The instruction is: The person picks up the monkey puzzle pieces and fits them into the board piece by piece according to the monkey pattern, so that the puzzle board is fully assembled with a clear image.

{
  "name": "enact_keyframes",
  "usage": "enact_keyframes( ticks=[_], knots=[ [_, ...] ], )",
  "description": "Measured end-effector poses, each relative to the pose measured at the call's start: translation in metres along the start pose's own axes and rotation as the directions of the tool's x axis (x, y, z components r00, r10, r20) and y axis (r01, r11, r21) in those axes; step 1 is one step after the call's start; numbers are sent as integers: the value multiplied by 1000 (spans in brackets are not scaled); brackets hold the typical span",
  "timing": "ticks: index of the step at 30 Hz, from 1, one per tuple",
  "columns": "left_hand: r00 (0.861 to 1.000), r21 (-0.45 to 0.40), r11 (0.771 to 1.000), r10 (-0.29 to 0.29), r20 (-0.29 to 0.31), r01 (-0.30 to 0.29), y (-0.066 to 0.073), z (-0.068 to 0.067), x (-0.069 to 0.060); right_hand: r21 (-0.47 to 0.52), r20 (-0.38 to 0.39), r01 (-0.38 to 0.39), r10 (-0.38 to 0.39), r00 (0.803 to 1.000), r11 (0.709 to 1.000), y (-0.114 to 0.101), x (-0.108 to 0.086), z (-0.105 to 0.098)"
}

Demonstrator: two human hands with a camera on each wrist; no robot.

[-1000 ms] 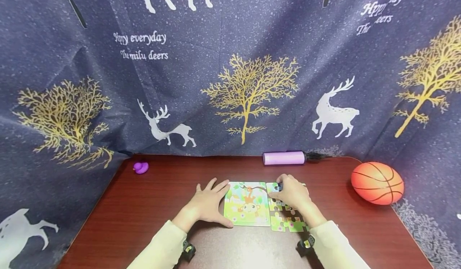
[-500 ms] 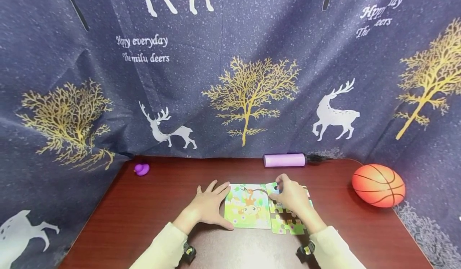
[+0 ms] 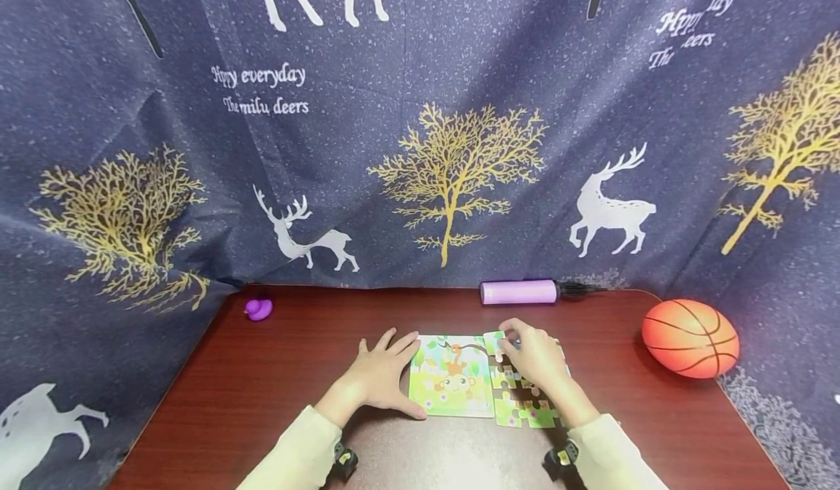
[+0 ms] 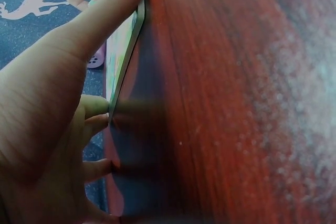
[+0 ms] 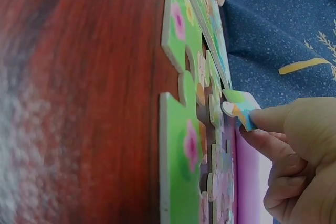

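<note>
My right hand (image 3: 537,355) pinches a jigsaw piece (image 5: 242,109) between thumb and forefinger; its face has green, orange and blue on it. In the right wrist view the piece is tilted up over the far end of a partly joined jigsaw puzzle (image 3: 510,411), whose pieces show green edges and pink flowers. Left of the puzzle lies a square picture board (image 3: 453,395) with a cartoon monkey. My left hand (image 3: 380,377) is spread along the board's left side, thumb at its near corner and fingertips at its far corner. Part of the puzzle is hidden under my right hand.
At the back of the brown table (image 3: 289,373) lies a purple hand pump (image 3: 518,292) with a black end. A purple rubber duck (image 3: 259,309) sits at the back left, an orange basketball (image 3: 690,338) at the right edge. A deer-print curtain (image 3: 394,205) hangs behind.
My right hand has shifted slightly and turned, and the pinched piece now shows beside its fingers near the puzzle's far left corner. The left hand stays on the board.
</note>
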State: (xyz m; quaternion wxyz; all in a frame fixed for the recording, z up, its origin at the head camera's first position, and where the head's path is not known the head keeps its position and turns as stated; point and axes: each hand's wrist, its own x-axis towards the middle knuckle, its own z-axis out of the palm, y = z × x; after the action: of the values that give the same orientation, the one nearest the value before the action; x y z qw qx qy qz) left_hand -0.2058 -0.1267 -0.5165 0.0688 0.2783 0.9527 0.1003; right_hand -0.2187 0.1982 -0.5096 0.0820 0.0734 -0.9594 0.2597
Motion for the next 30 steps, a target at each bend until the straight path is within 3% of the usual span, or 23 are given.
enact_keyframes(
  ticks=[8, 13, 16, 25, 30],
  knots=[
    [1000, -7, 1000, 3, -3, -3, 1, 0, 0, 126, 16, -41, 39, 999, 991, -1, 1, -2],
    [1000, 12, 1000, 1, -5, 0, 0, 1, 0, 288, 86, -96, 74, 994, 953, -12, 4, 5],
    [1000, 9, 1000, 3, -6, -3, 0, 2, 1, 323, 123, -120, 84, 989, 939, -21, 6, 13],
    [1000, -10, 1000, 4, -3, -4, -2, 4, 0, 383, 214, -73, -12, 977, 921, -46, 14, 42],
    [1000, 5, 1000, 0, 1, 0, -2, 4, 1, 392, 258, -77, -29, 966, 917, -60, 19, 53]
  ],
)
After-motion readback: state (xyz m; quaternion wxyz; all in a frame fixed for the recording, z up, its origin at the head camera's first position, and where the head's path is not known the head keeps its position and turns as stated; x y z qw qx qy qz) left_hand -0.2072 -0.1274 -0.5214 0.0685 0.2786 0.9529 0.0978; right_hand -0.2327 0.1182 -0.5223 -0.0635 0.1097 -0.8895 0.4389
